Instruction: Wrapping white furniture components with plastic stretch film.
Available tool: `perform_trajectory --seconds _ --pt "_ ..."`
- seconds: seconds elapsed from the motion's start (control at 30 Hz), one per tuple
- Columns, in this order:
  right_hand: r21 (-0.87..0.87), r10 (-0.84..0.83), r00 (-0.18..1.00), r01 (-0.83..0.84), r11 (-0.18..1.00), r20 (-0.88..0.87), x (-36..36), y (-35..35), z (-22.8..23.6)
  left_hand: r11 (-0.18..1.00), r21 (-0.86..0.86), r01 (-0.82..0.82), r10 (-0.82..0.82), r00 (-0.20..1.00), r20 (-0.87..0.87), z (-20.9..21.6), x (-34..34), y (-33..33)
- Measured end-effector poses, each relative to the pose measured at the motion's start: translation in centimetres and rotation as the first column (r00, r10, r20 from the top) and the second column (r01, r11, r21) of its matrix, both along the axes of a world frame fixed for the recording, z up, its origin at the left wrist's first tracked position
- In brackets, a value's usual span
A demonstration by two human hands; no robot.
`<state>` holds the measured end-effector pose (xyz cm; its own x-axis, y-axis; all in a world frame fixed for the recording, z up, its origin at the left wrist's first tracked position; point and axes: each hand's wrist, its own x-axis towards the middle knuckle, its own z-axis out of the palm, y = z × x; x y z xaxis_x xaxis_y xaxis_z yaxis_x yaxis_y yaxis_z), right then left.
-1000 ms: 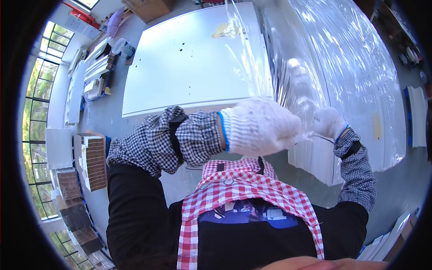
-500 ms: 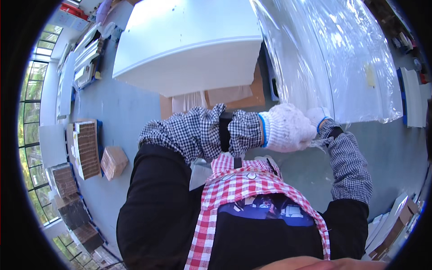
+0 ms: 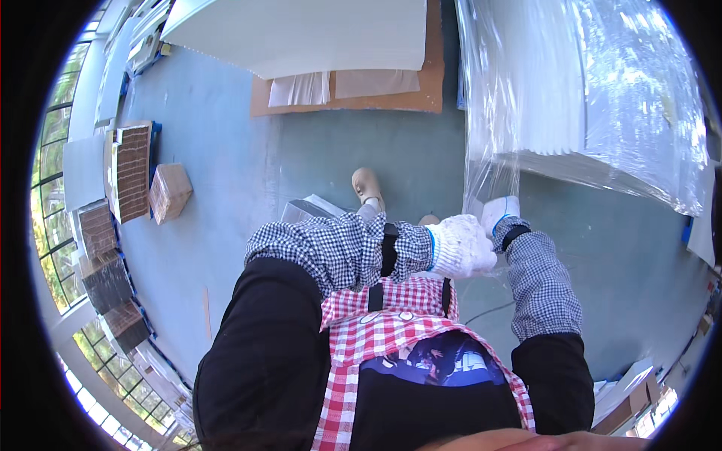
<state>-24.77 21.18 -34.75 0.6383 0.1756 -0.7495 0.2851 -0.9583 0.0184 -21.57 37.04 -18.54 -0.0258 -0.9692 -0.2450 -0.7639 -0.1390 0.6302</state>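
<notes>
White knit gloves with blue cuffs cover both hands, which are close together in front of my body. My right hand (image 3: 500, 213) is closed on a gathered strip of clear plastic film (image 3: 492, 161). That film runs down from a wrapped stack of white sheets (image 3: 545, 90) at the far right. Beside it, a little lower and to the left, my left hand (image 3: 464, 246) is curled into a fist against the film's end. A wispy bit of film shows just below the gloves; the fingertips are hidden.
White boards (image 3: 301, 34) lie on brown cardboard (image 3: 361, 104) ahead. A wrapped brown carton (image 3: 171, 193) and stacked brown bundles (image 3: 131, 173) stand at left, near the windows. A grey-white object (image 3: 310, 208) lies by my beige shoe (image 3: 366, 184). A dark cord (image 3: 489, 310) crosses the floor.
Both hands have moved down and left, away from the wrapped stack, drawing the film into a long strip. The stack and boards now sit higher in view, and my shoe has appeared.
</notes>
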Motion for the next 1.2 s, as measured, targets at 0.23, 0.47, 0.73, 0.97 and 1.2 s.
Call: perform_trajectory --seconds 0.23,0.47,0.73,0.97,1.2 --pt "0.374 -0.186 0.980 0.199 0.906 -0.071 0.3 6.2 -2.2 0.918 -0.351 -0.186 0.211 0.977 0.035 0.4 0.6 5.6" --pt "0.156 -0.222 0.952 0.257 0.954 -0.211 -1.0 6.1 -12.7 0.986 0.098 -0.132 0.137 0.989 -0.052 -11.9 -1.7 7.8" --pt "0.085 -0.125 0.961 0.150 0.985 -0.248 0.7 11.9 -27.3 0.926 0.328 -0.184 0.241 0.960 -0.141 -25.4 -0.4 11.8" --pt "0.377 -0.084 0.950 0.200 0.904 -0.302 3.5 23.7 -33.7 0.836 0.479 -0.267 0.286 0.958 0.035 -26.9 3.3 23.4" --pt "0.633 0.057 0.987 0.051 0.773 -0.150 9.0 35.5 -27.4 0.775 0.451 -0.443 0.205 0.851 0.484 -21.5 11.5 36.4"
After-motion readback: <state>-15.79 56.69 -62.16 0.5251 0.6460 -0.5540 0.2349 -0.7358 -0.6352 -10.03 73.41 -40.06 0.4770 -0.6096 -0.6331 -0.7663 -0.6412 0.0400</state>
